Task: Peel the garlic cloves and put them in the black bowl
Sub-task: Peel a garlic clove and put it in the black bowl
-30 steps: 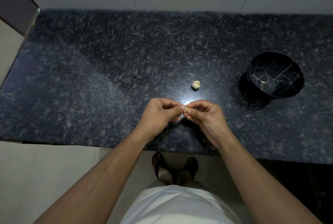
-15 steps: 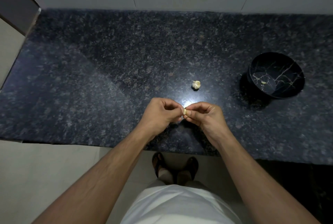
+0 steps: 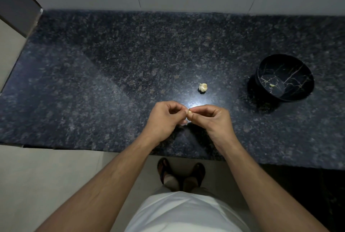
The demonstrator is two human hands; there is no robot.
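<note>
1. Where fingertips meet at frame centre, garlic clove (image 3: 189, 113) pinched between left hand (image 3: 164, 119) and right hand (image 3: 211, 119), both curled on it above countertop (image 3: 93, 82);
2. Garlic bulb (image 3: 203, 87) lying just above;
3. Black bowl (image 3: 291, 93) at right, holding one peeled clove (image 3: 272, 85).

You had a dark speckled granite countertop (image 3: 112, 67) before you, running up to a pale tiled wall at the back. On it sat a small garlic bulb (image 3: 203, 87) near the middle, close to a bright glare on the stone. Well apart to your right stood the black bowl (image 3: 298, 93), veined with gold, tilted toward you, holding one peeled clove (image 3: 272, 85).
</note>
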